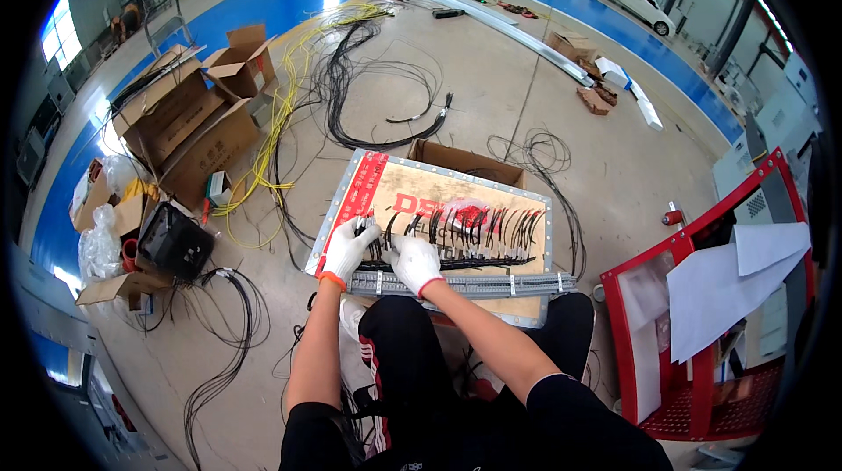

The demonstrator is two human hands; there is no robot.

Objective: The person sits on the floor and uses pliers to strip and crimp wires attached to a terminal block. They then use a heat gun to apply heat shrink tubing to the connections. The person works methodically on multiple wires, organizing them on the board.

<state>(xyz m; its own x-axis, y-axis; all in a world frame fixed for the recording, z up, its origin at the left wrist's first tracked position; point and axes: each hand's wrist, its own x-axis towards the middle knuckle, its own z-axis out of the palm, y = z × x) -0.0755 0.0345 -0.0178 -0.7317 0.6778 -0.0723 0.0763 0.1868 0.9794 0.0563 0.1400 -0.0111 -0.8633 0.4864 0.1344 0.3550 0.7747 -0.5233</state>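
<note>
Both my hands wear white work gloves. My left hand [347, 252] is closed at the left end of a row of short black wires [491, 230], its fingertips pinched on a dark wire end. Just to its right, my right hand [414, 264] has its fingers curled in against the same wires; what lies between them is hidden. The wires stand in a row with pale tags near their base, above a grey terminal strip [465, 284] on a metal rail. All this rests on a wooden lid with a riveted metal edge [549, 247], in front of my knees.
Behind the lid sits an open cardboard box [465, 162]. Coiled black cables [338, 94] and yellow wire [279, 133] lie on the floor beyond. Cartons [189, 133] and a black case [175, 240] stand left. A red frame [618, 339] with paper sheets [737, 287] is right.
</note>
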